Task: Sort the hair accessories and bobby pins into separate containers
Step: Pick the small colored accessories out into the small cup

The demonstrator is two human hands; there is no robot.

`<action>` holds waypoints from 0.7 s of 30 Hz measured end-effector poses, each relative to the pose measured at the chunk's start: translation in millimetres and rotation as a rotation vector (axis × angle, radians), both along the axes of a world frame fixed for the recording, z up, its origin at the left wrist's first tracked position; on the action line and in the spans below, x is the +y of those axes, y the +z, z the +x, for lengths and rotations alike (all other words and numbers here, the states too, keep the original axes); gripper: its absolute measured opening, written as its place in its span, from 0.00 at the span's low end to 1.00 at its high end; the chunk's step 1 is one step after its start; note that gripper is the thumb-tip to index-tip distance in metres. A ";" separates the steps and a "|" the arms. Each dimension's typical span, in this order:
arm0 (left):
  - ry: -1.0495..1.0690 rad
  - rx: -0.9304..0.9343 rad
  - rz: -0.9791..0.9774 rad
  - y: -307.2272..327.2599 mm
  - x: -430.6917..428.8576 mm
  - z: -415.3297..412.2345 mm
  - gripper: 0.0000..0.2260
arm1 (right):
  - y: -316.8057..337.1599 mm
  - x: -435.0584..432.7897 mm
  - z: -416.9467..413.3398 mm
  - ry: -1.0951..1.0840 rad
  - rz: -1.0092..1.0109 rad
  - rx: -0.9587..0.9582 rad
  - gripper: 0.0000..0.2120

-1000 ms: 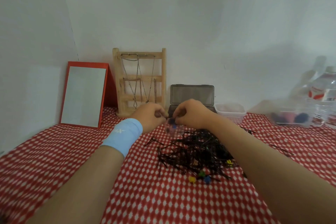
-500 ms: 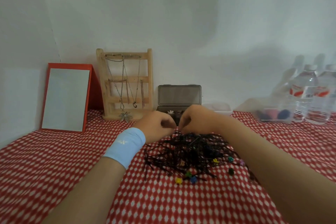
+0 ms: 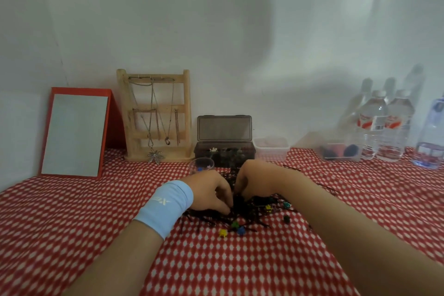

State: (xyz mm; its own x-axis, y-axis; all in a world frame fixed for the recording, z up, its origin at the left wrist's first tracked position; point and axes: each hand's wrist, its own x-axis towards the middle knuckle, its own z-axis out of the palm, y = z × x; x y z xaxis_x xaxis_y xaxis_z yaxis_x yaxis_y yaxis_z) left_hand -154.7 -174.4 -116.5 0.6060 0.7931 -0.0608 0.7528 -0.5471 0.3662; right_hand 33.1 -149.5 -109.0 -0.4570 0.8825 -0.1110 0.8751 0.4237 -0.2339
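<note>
A tangled pile of black bobby pins (image 3: 257,210) lies on the red checked cloth. Small coloured hair clips sit in and around it: yellow (image 3: 223,232), blue (image 3: 241,230), green (image 3: 235,224). My left hand (image 3: 211,193), with a light blue wristband, has its fingers curled into the pile's left side and pinches pins there. My right hand (image 3: 255,176) curls down into the pile from behind, its fingertips buried among the pins. A clear cup (image 3: 201,165) holding a few coloured clips stands just behind my left hand.
An open dark box (image 3: 224,151) with small items and a white tub (image 3: 271,149) stand at the wall. To the left are a wooden necklace stand (image 3: 156,115) and a red-framed mirror (image 3: 74,134). Water bottles (image 3: 384,127) and a clear tub (image 3: 338,150) stand at the right.
Both hands came down from above the clear cup into the bobby pin pile. The camera view shifted, so the cup now shows behind my left hand.
</note>
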 end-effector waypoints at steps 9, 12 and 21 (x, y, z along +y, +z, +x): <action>0.260 -0.403 0.145 19.0 9.8 -27.1 0.04 | 18.5 -1.0 8.7 -0.027 0.031 0.142 0.03; 0.391 -0.372 0.303 19.6 23.7 -36.2 0.03 | 25.3 5.1 6.1 -0.065 0.098 0.229 0.04; 0.542 -0.342 0.302 -6.3 56.3 -46.8 0.15 | 17.4 36.4 -50.4 -0.049 0.208 0.406 0.07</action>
State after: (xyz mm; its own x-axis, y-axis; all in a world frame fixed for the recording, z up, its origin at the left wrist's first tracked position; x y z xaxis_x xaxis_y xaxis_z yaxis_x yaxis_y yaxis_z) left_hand -201.4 -118.1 -122.8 0.0672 0.9406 0.3327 0.8179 -0.2429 0.5216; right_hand -17.3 -113.2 -91.6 -0.3841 0.8888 0.2500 0.7501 0.4583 -0.4768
